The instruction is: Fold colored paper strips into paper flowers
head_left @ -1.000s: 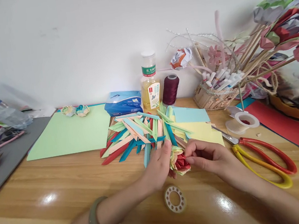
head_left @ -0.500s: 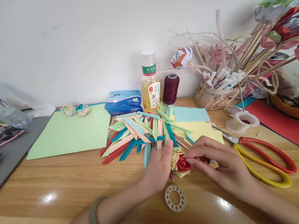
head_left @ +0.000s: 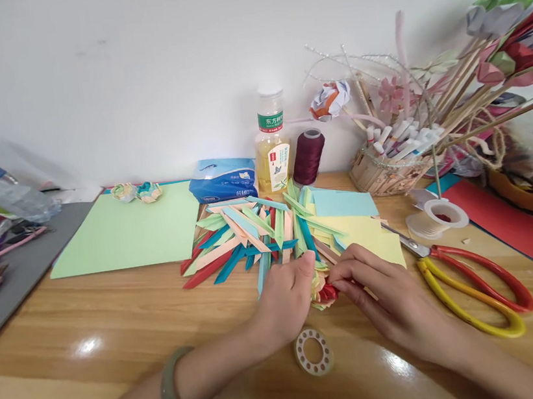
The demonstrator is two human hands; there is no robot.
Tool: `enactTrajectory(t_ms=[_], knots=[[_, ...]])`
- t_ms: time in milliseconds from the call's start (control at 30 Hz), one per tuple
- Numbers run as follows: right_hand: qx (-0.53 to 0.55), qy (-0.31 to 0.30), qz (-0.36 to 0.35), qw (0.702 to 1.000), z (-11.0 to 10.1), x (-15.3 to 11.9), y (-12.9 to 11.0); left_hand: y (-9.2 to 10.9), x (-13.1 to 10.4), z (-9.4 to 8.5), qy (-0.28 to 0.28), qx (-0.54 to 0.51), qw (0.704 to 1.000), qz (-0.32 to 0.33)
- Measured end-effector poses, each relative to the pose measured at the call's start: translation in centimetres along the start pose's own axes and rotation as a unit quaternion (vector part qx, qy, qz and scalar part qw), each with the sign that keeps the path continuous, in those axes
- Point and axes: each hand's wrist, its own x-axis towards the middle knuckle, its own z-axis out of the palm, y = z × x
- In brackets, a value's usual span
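Observation:
A paper flower [head_left: 325, 293] with a red centre and pale yellow-green outer petals is between my two hands, above the wooden table. My left hand [head_left: 287, 298] is closed round its left side, with the thumb up and the other fingers mostly hidden. At the flower's right side, my right hand [head_left: 381, 289] pinches the red centre between thumb and index finger. Just behind the hands lies a pile of folded paper strips [head_left: 236, 236] in red, blue, green and peach. A tape roll [head_left: 313, 352] lies flat in front of the flower.
Red and yellow scissors [head_left: 474, 283] and a white spool [head_left: 436, 219] lie at the right. Behind stand a bottle [head_left: 272, 146], purple thread [head_left: 309, 158], a blue tissue pack [head_left: 223, 179] and a basket [head_left: 381, 171] of pens. Green paper [head_left: 126, 234] with two small flowers lies left.
The view has shifted slightly. The flower is turned a little and more of it is covered by my hands; my right fingertips remain at its red centre.

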Motion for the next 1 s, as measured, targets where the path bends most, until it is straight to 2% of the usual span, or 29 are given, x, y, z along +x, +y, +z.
enactTrajectory(t_ms=[133,200,267,333,367,433,533,600,667,733,867,1000], knots=[[0.113,-0.041,0.143,0.982,-0.1,0.5,-0.1,0.2,0.1,-0.1,0.009,0.092,0.996,0.016],[0.206,-0.037,0.213,0.954,0.0,0.7,0.1,0.3,0.1,-0.2,0.004,0.107,0.994,0.031],[0.3,-0.028,0.275,0.913,0.3,0.9,0.3,0.4,0.1,-0.2,-0.003,0.108,0.993,0.045],[0.356,-0.019,0.308,0.882,0.5,0.9,0.5,0.4,0.1,-0.3,-0.006,0.1,0.994,0.052],[0.36,-0.004,0.307,0.881,0.6,0.8,0.5,0.3,0.1,-0.3,-0.006,0.094,0.994,0.053],[0.318,0.059,0.266,0.908,0.4,0.5,0.5,0.1,0.1,-0.3,-0.003,0.082,0.995,0.048],[0.192,0.14,0.111,0.965,-0.2,-0.1,0.4,0.0,0.1,-0.3,-0.013,0.067,0.997,0.032],[0.118,0.117,0.01,0.986,-0.6,-0.4,0.4,0.1,0.1,-0.3,-0.016,0.059,0.998,0.026],[0.067,0.071,-0.05,0.994,-0.8,-0.4,0.4,0.3,0.2,-0.3,-0.014,0.06,0.998,0.025],[0.038,0.038,-0.078,0.996,-1.0,-0.2,0.4,0.6,0.2,-0.4,-0.024,0.076,0.997,0.023],[0.006,0.0,-0.089,0.996,-1.1,0.0,0.4,0.8,0.2,-0.6,-0.048,0.086,0.995,0.018],[-0.041,-0.013,-0.092,0.995,-1.0,-0.2,0.6,0.8,0.4,-0.6,-0.086,-0.01,0.996,-0.017]])
